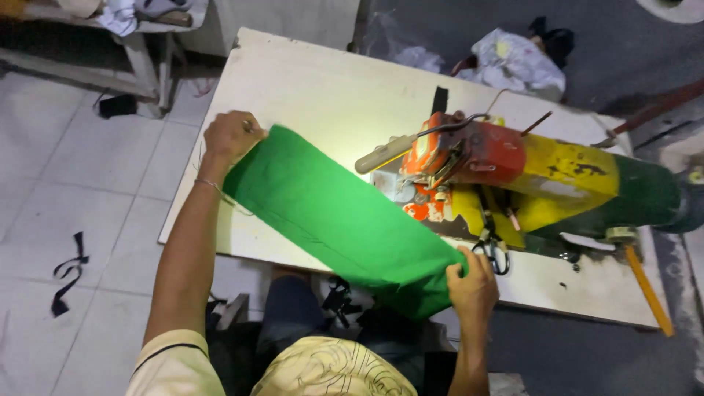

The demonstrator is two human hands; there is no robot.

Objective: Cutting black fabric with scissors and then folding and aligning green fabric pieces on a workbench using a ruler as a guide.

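green cloth [341, 213] stretched between both hands' fingers [246, 126]

You are seeing a sewing machine [513, 165] sitting on the white table [308, 88], scissors [495, 249] lying beside it, cloth scraps [513, 62] lying beyond.

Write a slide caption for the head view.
Two hands stretch green cloth beside a sewing machine.
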